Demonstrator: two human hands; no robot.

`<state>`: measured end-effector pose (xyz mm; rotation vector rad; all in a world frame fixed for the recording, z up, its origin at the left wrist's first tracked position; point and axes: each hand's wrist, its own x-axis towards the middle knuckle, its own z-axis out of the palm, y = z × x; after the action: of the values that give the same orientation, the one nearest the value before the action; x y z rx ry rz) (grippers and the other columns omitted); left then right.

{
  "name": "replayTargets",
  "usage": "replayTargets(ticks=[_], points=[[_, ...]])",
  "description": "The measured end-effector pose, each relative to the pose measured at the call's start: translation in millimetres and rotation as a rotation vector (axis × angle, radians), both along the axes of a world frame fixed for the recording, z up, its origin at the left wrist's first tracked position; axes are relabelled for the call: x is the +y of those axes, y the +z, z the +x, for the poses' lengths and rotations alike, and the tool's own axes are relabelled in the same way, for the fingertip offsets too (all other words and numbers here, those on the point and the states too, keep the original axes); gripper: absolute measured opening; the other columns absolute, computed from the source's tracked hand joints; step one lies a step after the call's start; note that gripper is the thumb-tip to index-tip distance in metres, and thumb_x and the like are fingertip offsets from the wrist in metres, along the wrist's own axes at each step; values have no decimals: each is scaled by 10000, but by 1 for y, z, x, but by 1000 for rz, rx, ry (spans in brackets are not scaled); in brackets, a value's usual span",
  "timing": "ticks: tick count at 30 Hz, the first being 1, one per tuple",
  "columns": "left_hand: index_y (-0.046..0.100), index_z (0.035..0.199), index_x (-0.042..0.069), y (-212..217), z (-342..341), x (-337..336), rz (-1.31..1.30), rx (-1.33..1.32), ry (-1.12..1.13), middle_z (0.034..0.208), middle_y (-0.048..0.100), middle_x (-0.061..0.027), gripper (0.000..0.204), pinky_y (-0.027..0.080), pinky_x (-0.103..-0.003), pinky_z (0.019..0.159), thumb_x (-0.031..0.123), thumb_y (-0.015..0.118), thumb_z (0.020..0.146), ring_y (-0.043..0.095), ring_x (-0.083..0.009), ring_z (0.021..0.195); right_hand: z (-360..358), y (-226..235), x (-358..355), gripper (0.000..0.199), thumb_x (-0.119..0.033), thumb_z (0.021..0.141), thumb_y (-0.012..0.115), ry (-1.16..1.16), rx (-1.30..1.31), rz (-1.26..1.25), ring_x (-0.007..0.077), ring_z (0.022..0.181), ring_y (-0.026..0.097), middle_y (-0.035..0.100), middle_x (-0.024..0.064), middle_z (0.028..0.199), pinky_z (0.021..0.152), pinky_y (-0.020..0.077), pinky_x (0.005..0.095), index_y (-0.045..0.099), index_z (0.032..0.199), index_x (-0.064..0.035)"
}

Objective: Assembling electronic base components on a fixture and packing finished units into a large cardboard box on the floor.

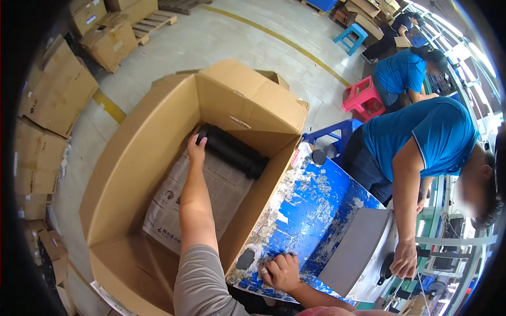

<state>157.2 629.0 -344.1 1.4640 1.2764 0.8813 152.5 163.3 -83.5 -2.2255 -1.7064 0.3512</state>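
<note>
Left hand (197, 151) is deep in the big cardboard box (137, 152), fingers closed on the end of a row of black discs (232, 151) lying against the box's far wall on newspaper lining (211, 195). Right hand (283, 271) is fisted, knuckles pressed on the worn blue counter (311, 205), beside a dark disc (245, 259) at the counter edge. Co-worker's hand (405, 259) rests on a grey plate (356, 247) at right.
</note>
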Motion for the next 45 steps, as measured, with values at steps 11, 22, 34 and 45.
replayTargets(ticks=[11, 22, 34, 45], points=[[687, 1169, 117, 380, -111, -206, 527, -156, -876, 1486, 332, -147, 436, 632, -355, 831, -151, 581, 842, 369, -357, 1405, 4, -11, -22, 239, -334, 838, 657, -13, 110, 205, 257, 752, 554, 579, 88, 850, 642, 404, 426, 622, 927, -115], [262, 1551, 79, 458, -176, -499, 270, -461, -953, 1505, 345, -181, 813, 317, -425, 1168, 189, 729, 895, 384, -316, 1414, -8, 237, -192, 260, -219, 877, 769, -446, 1330, 308, 24, 567, 423, 565, -67, 726, 490, 322, 212, 652, 1049, -63], [557, 1250, 16, 437, -130, -618, -783, -498, -975, 1051, 694, -96, 366, 595, -349, 785, -9, 664, 901, 691, -192, 930, -37, 197, -315, 147, -174, 941, 676, -724, 1356, 510, 18, 651, 487, 601, -55, 816, 542, 386, 196, 615, 1038, -82], [590, 1221, -4, 435, -110, -614, -430, -404, -1005, 924, 674, -13, 347, 504, -243, 803, -23, 685, 887, 618, -81, 828, -34, 184, -312, 171, -205, 917, 709, -789, 1389, 611, 15, 600, 427, 533, -74, 751, 503, 316, 186, 585, 954, -94]])
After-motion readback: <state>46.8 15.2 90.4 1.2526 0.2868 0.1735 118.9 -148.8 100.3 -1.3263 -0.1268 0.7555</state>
